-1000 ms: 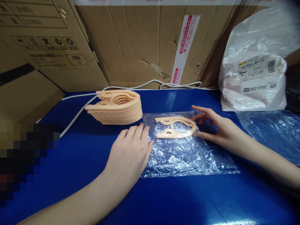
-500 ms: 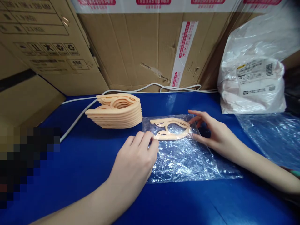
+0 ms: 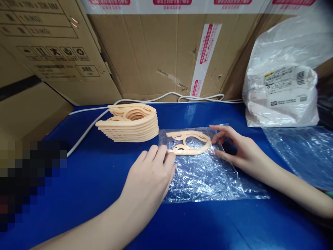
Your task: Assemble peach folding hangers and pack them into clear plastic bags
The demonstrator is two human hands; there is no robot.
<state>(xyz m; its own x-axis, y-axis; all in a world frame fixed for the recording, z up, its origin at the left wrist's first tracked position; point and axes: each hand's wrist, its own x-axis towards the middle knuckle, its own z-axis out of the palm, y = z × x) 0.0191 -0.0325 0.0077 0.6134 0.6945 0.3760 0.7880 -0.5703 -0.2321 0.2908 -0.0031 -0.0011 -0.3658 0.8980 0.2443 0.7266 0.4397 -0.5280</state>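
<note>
A beige plastic folding hanger lies folded under the clear film of a plastic bag, flat on the blue surface. My left hand rests at the bag's left edge, its fingers curled down on the film beside one hanger end; the fingertips are partly hidden. On the other side, my right hand is at the bag's upper right, thumb and fingers spread apart near the hanger's rounded end. Just beyond my left hand stands a neat stack of matching hangers.
Large cardboard boxes form a wall behind and on the left. A white cable runs along their base. At the right are a white plastic package with labels and another clear plastic sheet lying flat.
My right hand has shifted very slightly at the bag's right side. My left hand, the bagged hanger and the stack stay practically in place.
</note>
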